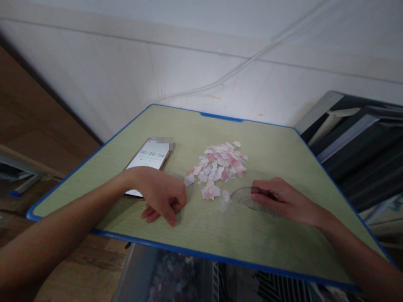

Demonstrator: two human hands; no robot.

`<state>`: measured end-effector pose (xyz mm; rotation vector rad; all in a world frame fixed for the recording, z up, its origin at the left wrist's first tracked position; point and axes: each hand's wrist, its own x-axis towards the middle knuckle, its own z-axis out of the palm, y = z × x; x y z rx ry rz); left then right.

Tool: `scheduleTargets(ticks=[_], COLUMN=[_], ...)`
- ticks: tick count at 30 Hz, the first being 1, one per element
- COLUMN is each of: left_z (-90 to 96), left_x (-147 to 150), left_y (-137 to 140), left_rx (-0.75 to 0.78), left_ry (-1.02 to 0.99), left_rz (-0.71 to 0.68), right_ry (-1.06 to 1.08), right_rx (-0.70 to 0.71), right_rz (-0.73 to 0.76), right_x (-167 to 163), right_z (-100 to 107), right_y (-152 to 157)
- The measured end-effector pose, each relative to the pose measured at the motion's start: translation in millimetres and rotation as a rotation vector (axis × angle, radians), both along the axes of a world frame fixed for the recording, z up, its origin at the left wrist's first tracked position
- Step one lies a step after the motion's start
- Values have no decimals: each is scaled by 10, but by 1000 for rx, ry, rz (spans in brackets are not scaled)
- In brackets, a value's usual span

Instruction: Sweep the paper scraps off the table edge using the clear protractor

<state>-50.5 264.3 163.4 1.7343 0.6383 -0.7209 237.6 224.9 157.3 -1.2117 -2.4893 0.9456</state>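
Note:
My right hand (278,199) grips a clear plastic protractor (241,197) between thumb and fingers, its curved edge facing left. The protractor's edge is beside a few blurred paper scraps (226,200). My left hand (165,195) rests loosely curled on the table, knuckles toward the paper, with nothing visible in it. A heap of small pink and white paper pieces (222,161) lies between and beyond the hands. Closer to me is a smaller cluster of paper pieces (210,191). A phone (151,153) showing a timer at 00:20:54 lies partly hidden behind my left hand and wrist.
The pale green table (189,126) has a blue edge and stands against a white wall (189,63) with a cable (236,73). Dark folded panels (362,130) lean at the right. Below the front edge sits a translucent bin (170,277); brown furniture (40,100) stands left.

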Motion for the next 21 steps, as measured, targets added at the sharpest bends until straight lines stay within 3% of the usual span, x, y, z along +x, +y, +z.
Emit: scheduleTargets(ticks=[10, 15, 21], left_z=[-17, -6, 0], left_x=[-15, -6, -1], left_y=[8, 2, -2], left_rx=[5, 15, 11], left_ry=[-11, -24, -18], left_rz=[-10, -18, -15], right_ry=[-22, -71, -96], right_rx=[7, 92, 60], right_rz=[-42, -83, -52], right_x=[4, 19, 53], right_z=[-20, -5, 53], right_y=[4, 25, 26])
